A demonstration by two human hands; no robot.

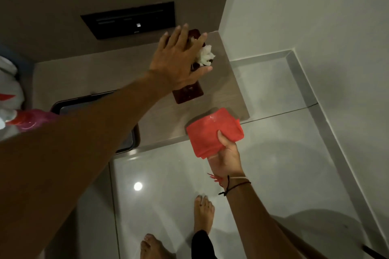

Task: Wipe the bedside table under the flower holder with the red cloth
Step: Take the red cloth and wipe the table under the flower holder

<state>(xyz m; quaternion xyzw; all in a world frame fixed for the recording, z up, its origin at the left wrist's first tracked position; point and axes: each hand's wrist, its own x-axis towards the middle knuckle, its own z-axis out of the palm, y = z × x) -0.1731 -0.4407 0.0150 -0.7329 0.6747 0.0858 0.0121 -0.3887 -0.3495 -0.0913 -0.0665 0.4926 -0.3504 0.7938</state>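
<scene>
Flower holder, dark brown, stands on the bedside table near its back right corner, white blossoms showing at its top. I see my left hand spread flat over the holder, fingers splayed, covering its upper part; I cannot tell whether the palm touches it. Nearer me than the holder, at the table's front edge, my right hand pinches the folded red cloth, thumb on top, half the cloth over the tabletop. Left of the holder lies a dark tray.
</scene>
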